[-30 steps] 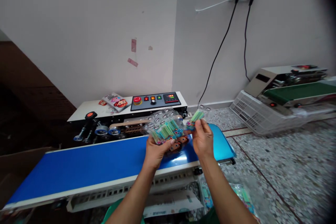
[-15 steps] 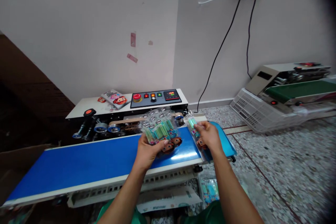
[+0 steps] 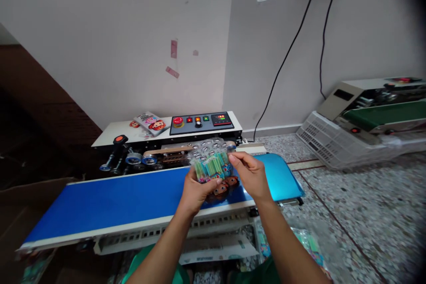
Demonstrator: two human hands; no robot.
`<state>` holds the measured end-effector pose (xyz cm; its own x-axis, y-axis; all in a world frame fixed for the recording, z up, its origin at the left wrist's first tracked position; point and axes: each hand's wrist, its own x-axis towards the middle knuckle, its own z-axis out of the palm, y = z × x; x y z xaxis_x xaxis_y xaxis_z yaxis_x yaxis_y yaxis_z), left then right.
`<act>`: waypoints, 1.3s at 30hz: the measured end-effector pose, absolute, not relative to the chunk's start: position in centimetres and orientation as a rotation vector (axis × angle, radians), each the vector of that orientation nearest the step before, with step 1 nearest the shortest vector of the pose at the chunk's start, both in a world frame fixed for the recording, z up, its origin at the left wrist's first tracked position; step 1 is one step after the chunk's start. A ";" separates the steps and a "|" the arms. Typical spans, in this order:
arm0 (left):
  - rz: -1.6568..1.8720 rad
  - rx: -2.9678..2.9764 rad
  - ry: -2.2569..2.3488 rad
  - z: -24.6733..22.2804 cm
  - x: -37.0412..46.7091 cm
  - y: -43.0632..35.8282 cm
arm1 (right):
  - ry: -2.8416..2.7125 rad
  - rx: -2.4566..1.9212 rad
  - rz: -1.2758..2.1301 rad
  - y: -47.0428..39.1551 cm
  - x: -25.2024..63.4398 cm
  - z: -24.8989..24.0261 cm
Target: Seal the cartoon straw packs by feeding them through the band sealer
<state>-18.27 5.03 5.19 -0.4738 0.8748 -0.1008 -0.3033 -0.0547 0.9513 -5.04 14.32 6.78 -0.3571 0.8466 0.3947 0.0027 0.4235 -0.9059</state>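
Note:
Over the blue conveyor belt, my left hand grips a fanned stack of clear packets with green and teal sticks and brown cartoon faces at their lower ends. The thumb lies across the front of the stack. My right hand is closed at the stack's right edge, thumb and fingertips pinched together against the packets. Whether it has hold of a single packet is too small to tell.
Behind the belt stands the sealing machine's control panel, with a printed packet on its housing. A second machine rests over a white crate at the right. More packets lie below the belt's right end.
The packet that my right hand held over the belt's right part is no longer seen there. My right hand has moved left to the stack. The view has shifted slightly.

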 end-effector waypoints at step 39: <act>1.667 0.385 1.014 5.6 -15.6 5.1 | -1.109 -0.980 0.857 15.8 -3.2 8.1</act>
<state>-15.62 5.08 5.56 -0.3535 0.9048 -0.2374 -0.6272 -0.0410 0.7778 -3.16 15.81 8.10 0.2353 0.9193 0.3154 -0.0732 0.3404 -0.9374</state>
